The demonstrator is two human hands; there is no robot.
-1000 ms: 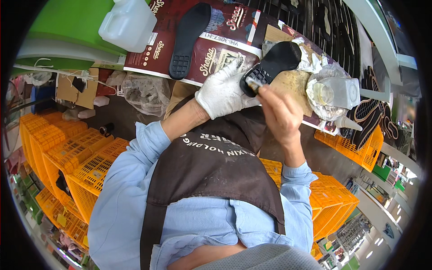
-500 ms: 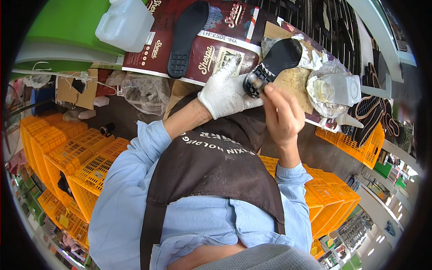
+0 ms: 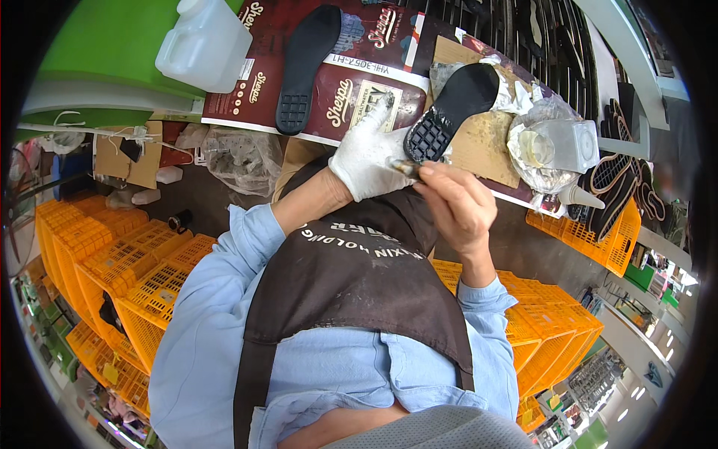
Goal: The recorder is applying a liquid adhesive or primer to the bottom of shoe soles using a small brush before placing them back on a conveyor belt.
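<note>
A black shoe sole (image 3: pixel 470 93) lies tilted over the table's near edge, its gridded heel end toward me with wet, glossy patches. My left hand (image 3: pixel 368 159), in a white glove, supports that heel from beneath; its thumb sticks out away from the sole and the other fingers are partly hidden under it. My bare right hand (image 3: pixel 462 206) pinches a small brush (image 3: pixel 406 168), whose blurred tip is at the heel's near edge, close to the glove. Left of them, a second black sole (image 3: pixel 305 71) rests on dark red printed cardboard (image 3: pixel 262 45).
A white plastic jug (image 3: pixel 206 49) stands at the back left. On the right, a clear container (image 3: pixel 572 146) lies in plastic wrap beside a nozzle-tipped bottle (image 3: pixel 582 197). Brown cardboard (image 3: pixel 486 146) sits under the sole. Yellow crates (image 3: pixel 142 254) are stacked at both sides, and several dark soles hang at right.
The brush in my right hand has moved from on top of the heel grid down and left to its near edge, uncovering the grid. My left hand stays nearly still under the sole.
</note>
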